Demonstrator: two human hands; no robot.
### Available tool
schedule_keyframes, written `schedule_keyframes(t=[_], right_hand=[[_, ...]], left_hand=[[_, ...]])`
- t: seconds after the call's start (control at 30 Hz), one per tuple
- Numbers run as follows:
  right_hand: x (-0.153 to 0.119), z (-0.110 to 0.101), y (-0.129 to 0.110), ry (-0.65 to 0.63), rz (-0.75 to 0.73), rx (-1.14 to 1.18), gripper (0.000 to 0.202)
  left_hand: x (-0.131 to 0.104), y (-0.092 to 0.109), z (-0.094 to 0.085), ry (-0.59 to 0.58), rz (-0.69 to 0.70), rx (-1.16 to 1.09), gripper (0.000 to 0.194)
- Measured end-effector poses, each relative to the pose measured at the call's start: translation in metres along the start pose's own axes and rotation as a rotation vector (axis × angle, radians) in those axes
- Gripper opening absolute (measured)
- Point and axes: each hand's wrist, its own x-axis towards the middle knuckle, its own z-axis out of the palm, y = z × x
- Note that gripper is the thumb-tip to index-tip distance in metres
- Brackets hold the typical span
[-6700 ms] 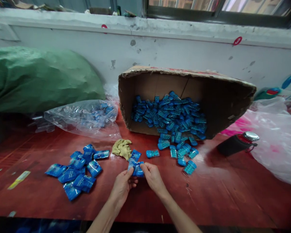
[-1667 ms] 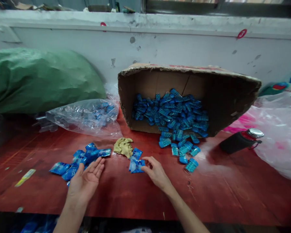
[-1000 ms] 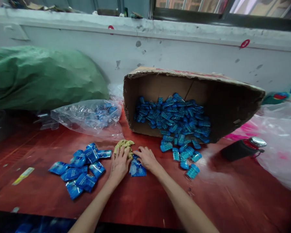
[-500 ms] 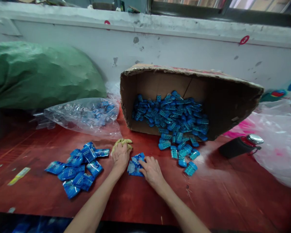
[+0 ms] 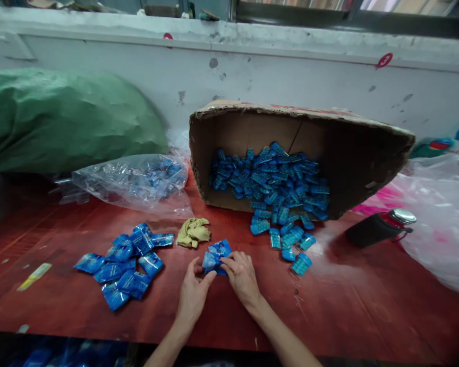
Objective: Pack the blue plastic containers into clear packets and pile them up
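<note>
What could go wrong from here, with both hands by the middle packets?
The middle packets overlap at the right hand, so two might come up together.

The loose containers lie on their sides outside the cardboard box; a passing forearm might scatter them.

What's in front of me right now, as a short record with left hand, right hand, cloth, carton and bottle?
left hand: beside the blue packets, fingers curled
right hand: fingers on the blue packets
cloth: crumpled, yellowish, on the red table
carton: open side forward, holding blue-capped containers
bottle: dark sleeve, silver cap, right of carton opening
</note>
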Motion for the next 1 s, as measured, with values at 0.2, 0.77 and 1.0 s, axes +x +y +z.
schedule_keyframes(t=[0.2,0.77,1.0], right_hand=[[-0.003,-0.008,-0.004,-0.001,0.037,0.481,0.018],[0.0,0.015,-0.009,0.015,0.448,0.923,0.019],[-0.004,0.017,-0.023,0.111,0.435,0.83,0.025]], left_hand=[[0.003,0.008,0.005,-0.145,-0.111,-0.259,0.03],[0.007,0.006,0.017,-0.17,-0.211,-0.541,0.03],[0.004,0.012,0.019,-0.207,-0.27,-0.653,0.033]])
